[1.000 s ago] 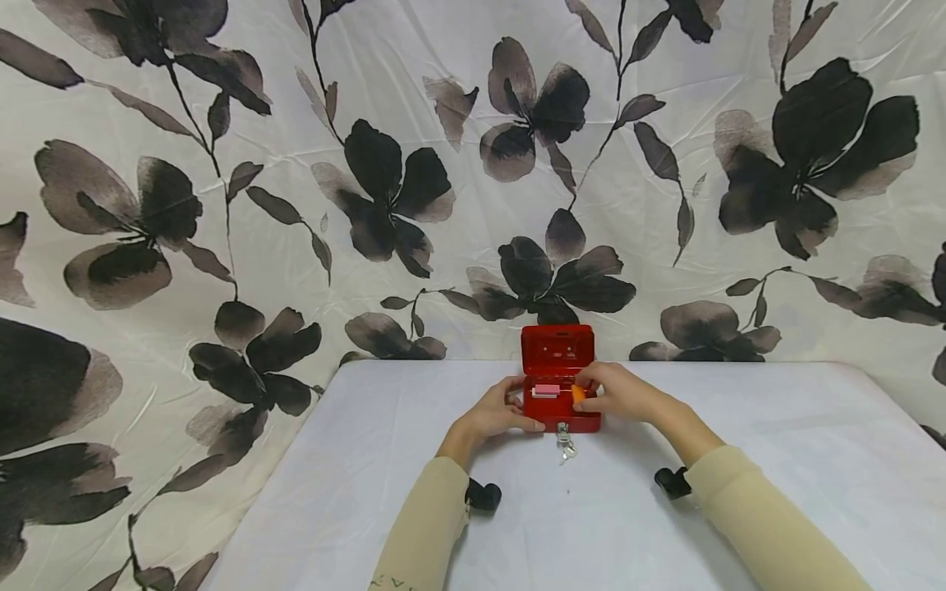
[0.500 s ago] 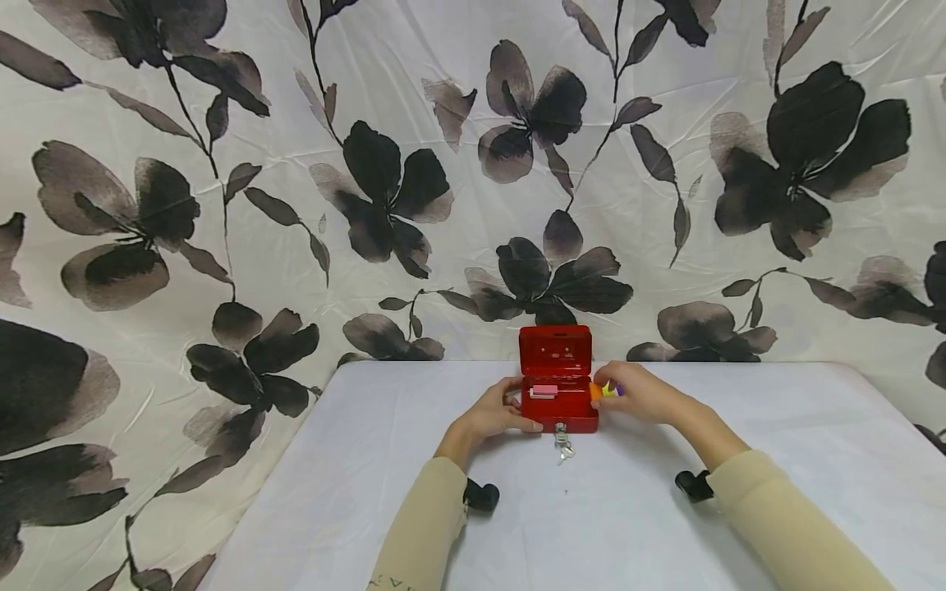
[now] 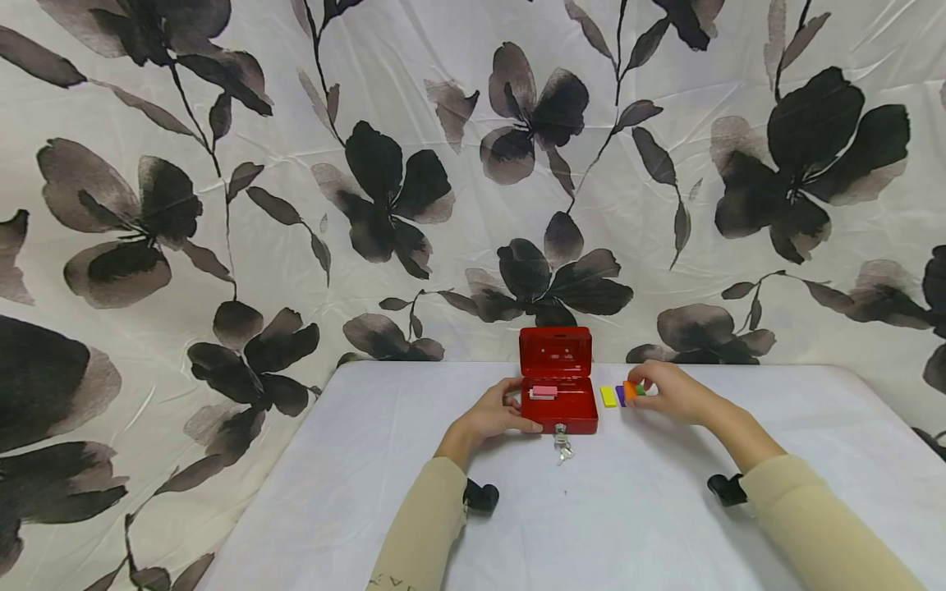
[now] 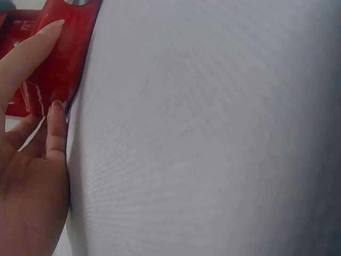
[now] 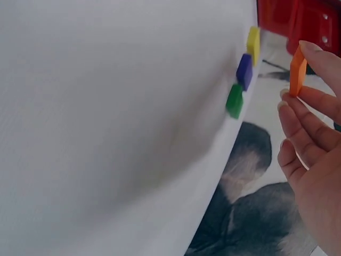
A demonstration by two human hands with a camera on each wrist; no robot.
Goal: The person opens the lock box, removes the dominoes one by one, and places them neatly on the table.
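Note:
A red metal cash box (image 3: 576, 406) stands on the table with its lid (image 3: 556, 351) raised. My left hand (image 3: 497, 410) holds the box at its left front corner, thumb on the front and fingers along the side. Inside, on the left, lies a pink and white piece (image 3: 543, 392), too small to tell its kind. My right hand (image 3: 676, 394) pinches an orange block (image 5: 298, 71) between thumb and fingertips, above the table. Below it, a yellow block (image 5: 253, 45), a purple block (image 5: 244, 71) and a green block (image 5: 234, 100) lie in a row right of the box.
A lock with keys (image 3: 564, 443) hangs at the front of the box. White cloth covers the table (image 3: 576, 525). Behind the table's far edge hangs a flower-printed curtain (image 3: 443, 205).
My right hand has moved right, out of the box, with the orange block. The yellow, purple and green blocks now lie on the table. My left hand has stayed on the box.

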